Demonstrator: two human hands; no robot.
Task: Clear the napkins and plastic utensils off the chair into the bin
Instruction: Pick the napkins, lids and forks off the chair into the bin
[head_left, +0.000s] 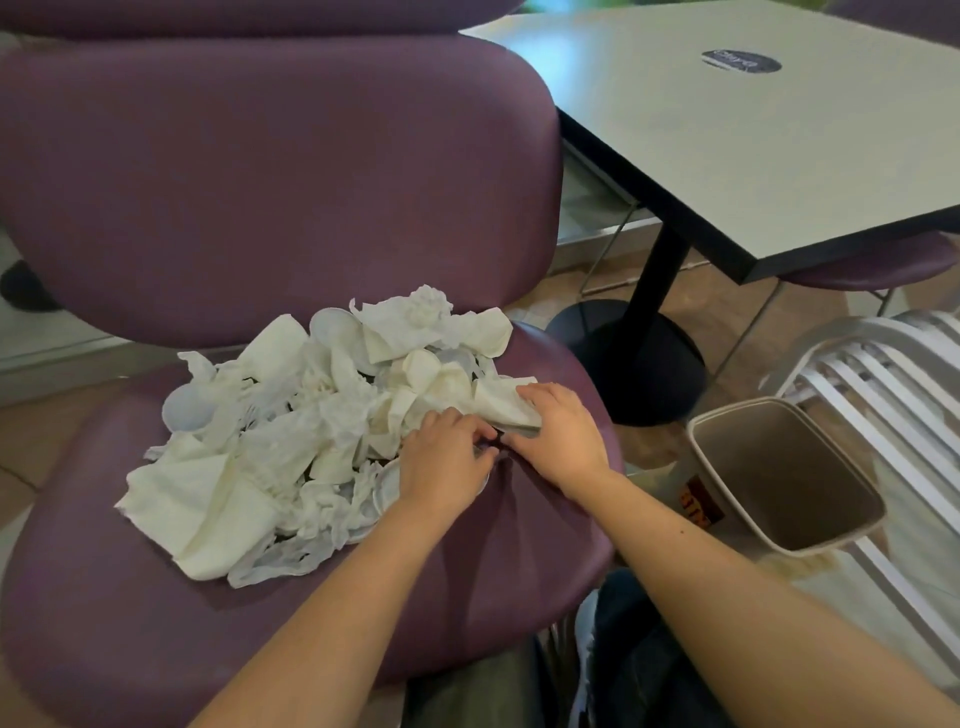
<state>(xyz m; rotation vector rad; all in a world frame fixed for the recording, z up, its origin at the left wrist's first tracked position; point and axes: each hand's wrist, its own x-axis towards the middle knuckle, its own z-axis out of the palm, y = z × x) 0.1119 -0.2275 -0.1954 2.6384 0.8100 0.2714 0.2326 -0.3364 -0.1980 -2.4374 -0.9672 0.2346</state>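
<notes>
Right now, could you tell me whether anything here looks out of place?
Yes: a heap of crumpled napkins and plastic utensils covers the purple chair seat instead of lying in the bin, which stands beside it, seemingly empty.

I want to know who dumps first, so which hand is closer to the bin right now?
The right hand. It rests at the right edge of the napkin pile, with the bin just off to its right beside the chair. The left hand sits further left.

pale table (753, 156), white slatted chair (883, 374), tan floor (561, 296)
</notes>
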